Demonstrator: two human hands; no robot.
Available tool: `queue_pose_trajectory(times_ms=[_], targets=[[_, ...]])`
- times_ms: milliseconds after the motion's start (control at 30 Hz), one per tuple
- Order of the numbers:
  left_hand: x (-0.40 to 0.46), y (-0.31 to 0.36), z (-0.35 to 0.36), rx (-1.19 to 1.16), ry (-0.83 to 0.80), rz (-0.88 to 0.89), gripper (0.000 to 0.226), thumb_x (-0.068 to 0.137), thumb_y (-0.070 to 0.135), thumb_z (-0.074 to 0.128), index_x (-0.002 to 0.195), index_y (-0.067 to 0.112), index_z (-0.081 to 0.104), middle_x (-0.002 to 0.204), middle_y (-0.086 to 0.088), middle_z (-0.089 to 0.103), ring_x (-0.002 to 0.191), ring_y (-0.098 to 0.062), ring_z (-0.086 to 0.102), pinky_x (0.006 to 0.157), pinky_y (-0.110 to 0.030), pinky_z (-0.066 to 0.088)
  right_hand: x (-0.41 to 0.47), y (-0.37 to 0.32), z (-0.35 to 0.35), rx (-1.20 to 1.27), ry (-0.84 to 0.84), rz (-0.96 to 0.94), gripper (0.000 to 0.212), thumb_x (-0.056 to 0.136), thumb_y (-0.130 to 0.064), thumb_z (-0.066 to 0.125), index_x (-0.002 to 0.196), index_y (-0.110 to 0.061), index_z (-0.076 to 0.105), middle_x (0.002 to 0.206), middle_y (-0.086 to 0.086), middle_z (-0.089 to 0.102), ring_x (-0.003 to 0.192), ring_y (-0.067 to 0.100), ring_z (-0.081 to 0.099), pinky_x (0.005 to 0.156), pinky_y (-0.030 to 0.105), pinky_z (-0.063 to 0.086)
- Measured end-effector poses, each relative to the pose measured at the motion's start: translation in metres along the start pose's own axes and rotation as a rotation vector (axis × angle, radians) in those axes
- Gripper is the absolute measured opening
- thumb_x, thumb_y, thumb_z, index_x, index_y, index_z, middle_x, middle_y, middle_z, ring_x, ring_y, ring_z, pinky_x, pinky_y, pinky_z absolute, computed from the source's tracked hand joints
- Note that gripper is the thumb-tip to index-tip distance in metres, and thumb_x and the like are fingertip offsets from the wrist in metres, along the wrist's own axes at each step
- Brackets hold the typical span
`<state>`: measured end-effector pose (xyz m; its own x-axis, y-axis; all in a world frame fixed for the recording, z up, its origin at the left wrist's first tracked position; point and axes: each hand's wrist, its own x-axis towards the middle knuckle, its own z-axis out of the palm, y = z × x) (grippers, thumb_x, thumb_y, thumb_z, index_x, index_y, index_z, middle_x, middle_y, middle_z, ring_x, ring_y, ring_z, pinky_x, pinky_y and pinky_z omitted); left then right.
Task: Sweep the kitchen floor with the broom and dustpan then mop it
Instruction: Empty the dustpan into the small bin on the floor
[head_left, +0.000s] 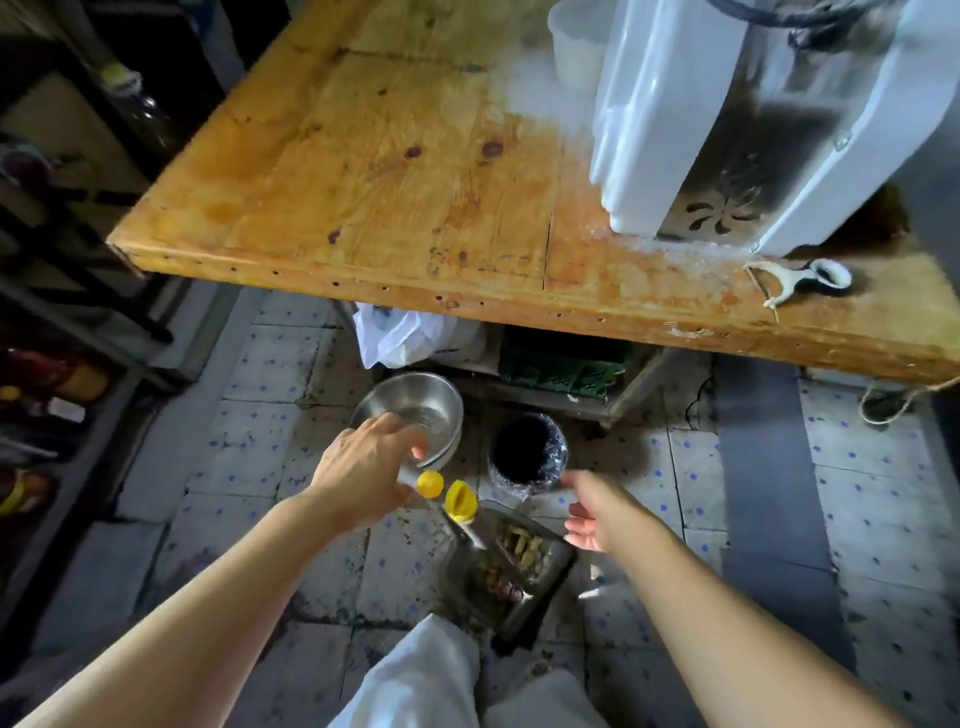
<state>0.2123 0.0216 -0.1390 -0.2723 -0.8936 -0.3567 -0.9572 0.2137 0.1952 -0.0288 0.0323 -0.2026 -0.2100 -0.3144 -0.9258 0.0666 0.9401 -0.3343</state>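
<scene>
The dustpan (511, 566) sits on the tiled floor (249, 467), just in front of the person's legs. It is dark metal and has bits of rubbish in it. Its long handle (462, 519) rises toward the camera and ends in a yellow cap (461, 500). A second yellow-tipped handle (423, 480) is right beside it – this one is white and the left hand (363, 470) grips it, fingers curled around the top. It may be the broom, but the rest of it is hidden under the hand and arm, so I cannot tell.

So there are two handles with yellow ends, one dustpan, two hands.

The left arm reaches forward from the bottom left, with the back of the hand up. The right hand (589, 512) reaches forward too, palm turned inward, fingers loose and spread – it holds nothing. It is close to the dustpan handle but not touching it.

Past the hands stand one shiny metal bowl (410, 408) and one small bin (527, 452) with a dark bag in it. They are side by side on the floor. Above them is a big wooden table (389, 182). A white machine (753, 119) stands on it, and one peeler (800, 283) lies near the edge.
</scene>
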Motion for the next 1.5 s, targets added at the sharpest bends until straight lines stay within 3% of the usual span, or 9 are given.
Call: queue_pose_trajectory(times_ms=[133,367,533,767,933,1100,1267,1367,1500], targets=[[0.001,-0.003,-0.006,-0.051,0.031,0.006,0.039,0.084,0.024,0.063,0.121,0.029,0.053,0.123,0.008,0.049,0.119,-0.016,0.047,0.09,-0.028,0.038,-0.002,-0.009,0.008,0.008,-0.007,-0.005,0.02,0.096,-0.026,0.053,0.105,-0.01,0.046,0.086,0.009,0.048,0.092,0.026,0.05,0.09,0.042,0.044],[0.017,0.014,-0.026,-0.188,0.176,0.0,0.027,0.089,0.031,0.055,0.115,0.024,0.055,0.117,0.005,0.055,0.109,-0.018,0.051,0.084,-0.031,0.041,0.003,-0.022,0.01,-0.057,0.027,-0.026,0.024,0.095,-0.026,0.055,0.109,-0.009,0.047,0.08,0.008,0.046,0.07,0.021,0.048,0.081,0.04,0.045],[0.033,0.056,-0.034,-0.205,0.217,-0.007,0.031,0.09,0.04,0.054,0.117,0.025,0.051,0.115,0.004,0.053,0.112,-0.019,0.048,0.089,-0.031,0.037,0.02,-0.038,0.004,-0.211,0.021,-0.098,0.039,0.093,-0.028,0.057,0.123,-0.004,0.051,0.082,0.007,0.048,0.073,0.021,0.049,0.082,0.039,0.048],[0.052,0.124,-0.019,-0.242,0.302,-0.239,0.034,0.09,0.043,0.054,0.118,0.024,0.05,0.112,0.001,0.052,0.107,-0.021,0.049,0.078,-0.028,0.031,0.045,-0.078,-0.029,-0.442,-0.118,-0.133,0.049,0.097,-0.028,0.051,0.139,-0.003,0.039,0.136,0.017,0.047,0.115,0.03,0.052,0.092,0.04,0.046],[0.054,0.179,0.007,-0.384,0.328,-0.43,0.035,0.09,0.04,0.056,0.12,0.024,0.049,0.116,0.001,0.052,0.11,-0.021,0.049,0.084,-0.032,0.04,0.068,-0.084,-0.064,-0.611,-0.22,-0.18,0.045,0.097,-0.026,0.051,0.133,-0.001,0.042,0.121,0.022,0.049,0.109,0.033,0.053,0.092,0.042,0.047],[0.056,0.21,0.052,-0.566,0.254,-0.601,0.034,0.088,0.037,0.058,0.117,0.022,0.049,0.113,0.001,0.054,0.103,-0.022,0.055,0.086,-0.037,0.047,0.096,-0.078,-0.09,-0.673,-0.198,-0.155,0.045,0.095,-0.025,0.054,0.133,-0.002,0.044,0.125,0.017,0.049,0.115,0.031,0.054,0.1,0.042,0.046],[0.057,0.229,0.101,-0.767,0.164,-0.737,0.034,0.089,0.034,0.056,0.117,0.017,0.049,0.109,-0.005,0.06,0.1,-0.027,0.057,0.085,-0.038,0.049,0.125,-0.064,-0.105,-0.75,-0.15,-0.148,0.045,0.093,-0.023,0.057,0.131,-0.002,0.044,0.108,0.014,0.049,0.087,0.026,0.056,0.076,0.039,0.054],[0.056,0.233,0.13,-0.818,0.118,-0.771,0.03,0.089,0.03,0.054,0.115,0.015,0.052,0.109,-0.007,0.064,0.1,-0.028,0.059,0.083,-0.037,0.05,0.143,-0.054,-0.112,-0.788,-0.116,-0.139,0.046,0.093,-0.024,0.057,0.132,-0.004,0.044,0.107,0.013,0.051,0.081,0.023,0.052,0.052,0.031,0.044],[0.058,0.231,0.168,-0.896,0.095,-0.788,0.03,0.09,0.032,0.057,0.116,0.018,0.054,0.111,-0.002,0.065,0.102,-0.022,0.059,0.085,-0.032,0.05,0.172,-0.039,-0.116,-0.774,-0.122,-0.121,0.04,0.092,-0.022,0.057,0.126,-0.002,0.049,0.084,0.009,0.047,0.07,0.019,0.049,0.051,0.029,0.045]])
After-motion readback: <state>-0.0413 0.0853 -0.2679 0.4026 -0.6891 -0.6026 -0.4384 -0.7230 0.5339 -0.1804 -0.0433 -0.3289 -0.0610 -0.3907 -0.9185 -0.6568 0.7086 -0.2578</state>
